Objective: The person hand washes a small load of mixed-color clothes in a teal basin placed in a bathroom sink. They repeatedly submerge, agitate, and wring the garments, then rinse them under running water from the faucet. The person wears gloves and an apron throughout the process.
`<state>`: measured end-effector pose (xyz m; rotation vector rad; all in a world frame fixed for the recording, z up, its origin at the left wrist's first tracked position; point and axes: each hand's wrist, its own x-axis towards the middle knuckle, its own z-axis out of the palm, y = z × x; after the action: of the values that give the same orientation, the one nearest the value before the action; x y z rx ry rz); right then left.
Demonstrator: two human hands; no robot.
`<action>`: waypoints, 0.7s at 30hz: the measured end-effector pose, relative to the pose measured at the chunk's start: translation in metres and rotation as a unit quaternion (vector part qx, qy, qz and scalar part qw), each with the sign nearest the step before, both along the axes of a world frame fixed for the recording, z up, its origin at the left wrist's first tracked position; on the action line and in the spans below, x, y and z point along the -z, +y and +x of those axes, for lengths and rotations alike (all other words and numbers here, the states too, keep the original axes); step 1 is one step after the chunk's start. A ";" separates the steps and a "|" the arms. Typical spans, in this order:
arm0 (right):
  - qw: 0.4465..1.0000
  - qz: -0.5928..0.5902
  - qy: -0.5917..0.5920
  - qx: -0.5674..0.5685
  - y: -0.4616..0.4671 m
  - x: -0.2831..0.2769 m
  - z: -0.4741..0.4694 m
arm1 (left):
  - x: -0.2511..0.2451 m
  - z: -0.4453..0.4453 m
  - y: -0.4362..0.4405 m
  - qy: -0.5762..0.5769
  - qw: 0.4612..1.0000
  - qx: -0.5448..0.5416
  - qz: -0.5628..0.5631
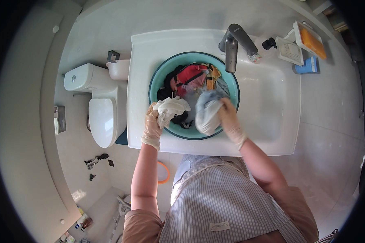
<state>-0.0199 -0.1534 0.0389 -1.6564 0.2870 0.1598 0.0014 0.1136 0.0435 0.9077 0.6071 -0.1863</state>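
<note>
My left hand (152, 121), in a thin translucent glove, grips a bunched white cloth (171, 110) over the near left rim of a teal plastic basin (158, 79). On the other side, my gloved right hand (228, 118) is blurred and holds a white and light blue cloth (209, 114) above the basin's near right part. Cloudy water (192, 101) shows between the two cloths. Wet clothes lie in the basin, among them a red and black garment (189, 76), a yellow-orange patterned cloth (213, 77) and dark pieces (164, 93) on the left.
The basin rests on a white washbasin counter (143, 60), left of its sink hollow (261, 100). A dark grey faucet (232, 48) reaches over the basin's right rim. Soap dishes (290, 51), a blue tube (306, 65) and a black pump top (269, 44) are at right. A toilet (102, 121) stands left.
</note>
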 end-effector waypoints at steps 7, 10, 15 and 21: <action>0.899 -0.337 -0.102 -0.259 0.044 0.050 -0.002 | 0.023 -0.029 -0.034 -0.128 0.942 0.204 0.233; 0.908 -0.263 -0.039 -0.323 0.002 0.016 0.029 | 0.020 -0.023 -0.058 -0.265 0.745 0.296 0.536; 0.868 -0.467 -0.018 -0.166 -0.019 0.034 0.072 | 0.032 -0.001 -0.084 -0.134 0.561 0.482 0.659; 0.895 -0.381 0.202 -0.117 0.015 0.054 0.121 | 0.064 0.017 -0.105 0.023 0.502 0.561 0.658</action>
<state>0.1015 -0.1386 -0.0149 -2.4374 0.5070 0.6439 0.0183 0.0087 -0.0202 2.7866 -0.0586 -1.0189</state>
